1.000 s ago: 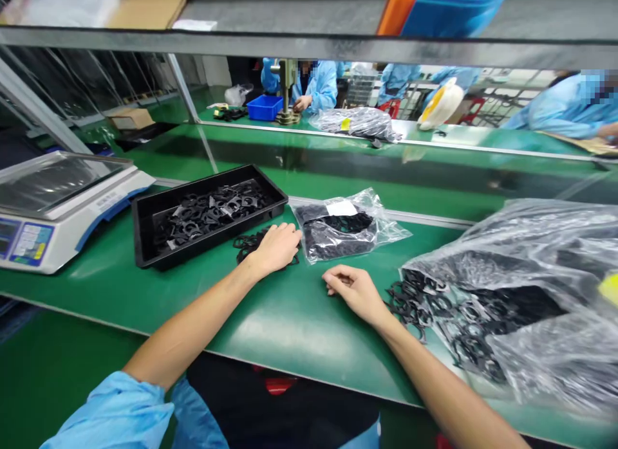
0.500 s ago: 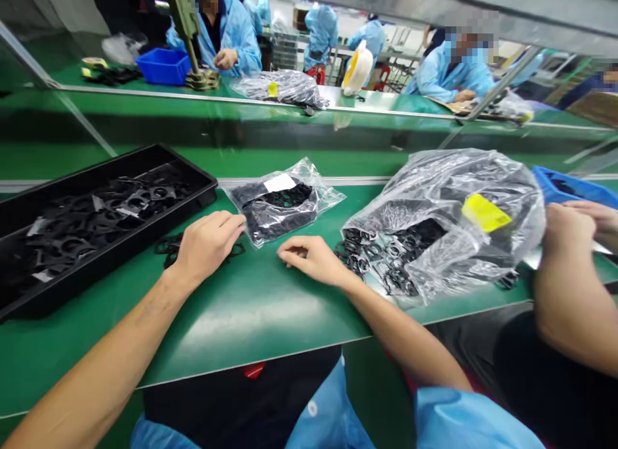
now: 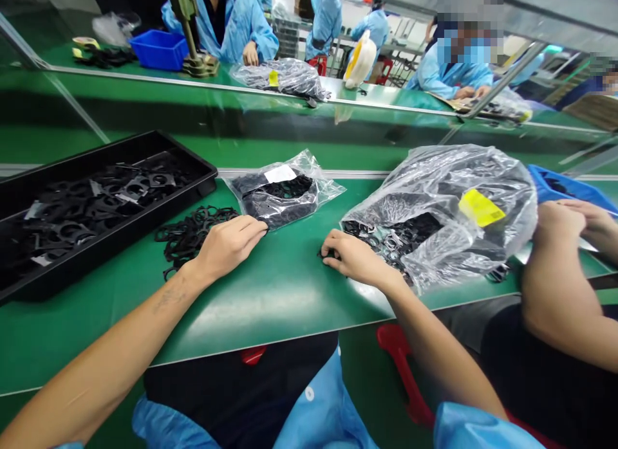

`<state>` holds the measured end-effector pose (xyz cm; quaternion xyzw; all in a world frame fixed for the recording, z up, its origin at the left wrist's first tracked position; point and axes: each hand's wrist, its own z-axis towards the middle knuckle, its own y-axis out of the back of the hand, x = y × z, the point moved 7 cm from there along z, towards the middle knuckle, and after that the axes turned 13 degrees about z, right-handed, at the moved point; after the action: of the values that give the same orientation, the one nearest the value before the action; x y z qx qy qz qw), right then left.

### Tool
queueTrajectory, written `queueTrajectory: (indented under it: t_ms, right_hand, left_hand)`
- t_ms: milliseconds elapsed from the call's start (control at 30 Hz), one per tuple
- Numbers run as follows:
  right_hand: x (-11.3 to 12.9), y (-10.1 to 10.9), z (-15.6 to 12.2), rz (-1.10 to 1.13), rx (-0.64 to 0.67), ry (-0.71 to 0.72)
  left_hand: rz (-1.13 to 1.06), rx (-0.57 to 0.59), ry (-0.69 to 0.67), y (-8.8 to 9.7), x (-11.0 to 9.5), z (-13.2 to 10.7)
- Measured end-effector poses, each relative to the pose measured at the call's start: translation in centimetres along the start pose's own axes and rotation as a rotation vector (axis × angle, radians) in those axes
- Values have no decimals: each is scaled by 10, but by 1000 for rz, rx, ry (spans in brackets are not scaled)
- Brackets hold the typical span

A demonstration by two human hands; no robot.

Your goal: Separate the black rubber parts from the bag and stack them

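Note:
My left hand [image 3: 232, 242] is closed in a pinch above the green tabletop, just right of a loose pile of black ring-shaped plastic parts [image 3: 193, 233]. A small dark bit shows at its fingertips, mostly hidden. Behind it lies a clear zip bag [image 3: 284, 204] with black parts and a white label. My right hand [image 3: 352, 256] has thumb and fingers curled together, and the dark edge of a black plastic part pokes out of them. It is beside the mouth of a large clear plastic bag [image 3: 463, 179], where more black parts [image 3: 400, 240] spill out.
A long black tray [image 3: 193, 188] of black parts stands at the left. On the right, a co-worker's arm [image 3: 555, 288] reaches over the table near a blue bin [image 3: 570, 190]. A ledge with a blue box [image 3: 159, 50] and other workers lies beyond.
My right hand has moved right to the big bag's mouth, with a dark part now showing in its fingers. My left hand has shifted right, uncovering more of the loose pile.

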<state>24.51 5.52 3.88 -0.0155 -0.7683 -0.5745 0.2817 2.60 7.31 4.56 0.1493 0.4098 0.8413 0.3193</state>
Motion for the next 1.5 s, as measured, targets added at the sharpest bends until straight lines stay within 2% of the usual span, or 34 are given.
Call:
queueTrajectory:
  t_ms: [167, 267, 367, 467, 567, 667, 767, 867, 967, 1100, 1267, 1400, 1500]
  right_hand:
    - [9, 2, 13, -88, -36, 28]
    - [12, 3, 21, -115, -21, 54]
    - [14, 3, 34, -75, -2, 82]
    - [25, 0, 50, 22, 12, 149]
    - [40, -1, 59, 210, -15, 256]
    - [43, 2, 60, 517, -65, 303]
    - [33, 2, 57, 805, -97, 247]
    - [25, -3, 54, 1062, -129, 180]
    - [27, -17, 55, 1241, -87, 136]
    - [28, -32, 57, 1369, -85, 54]
    - [17, -35, 60, 1354, -198, -38]
    - [10, -27, 58, 1294, -338, -40]
    - [8, -20, 55, 1344, -431, -37]
  left_hand:
    - [-47, -17, -2, -3, -4, -1]
    - [-111, -3, 41, -6, -3, 0]
    - [-279, -4, 143, -8, -2, 1]
    - [-548, 26, 361, -19, 2, 0]
    - [-899, 69, 652, -39, 10, -6]
    - [-1269, 82, 872, -55, 16, -10]
    - [-1541, 131, 990, -64, 13, -12]
    - [-1675, 217, 984, -66, 0, -13]
    - [-1680, 233, 924, -65, -10, -12]
    - [-1579, 197, 853, -63, -11, -11]
    - [-1511, 168, 869, -65, -5, -12]
    - [-1349, 72, 920, -60, 6, -14]
    - [-1243, 41, 901, -54, 10, -12]
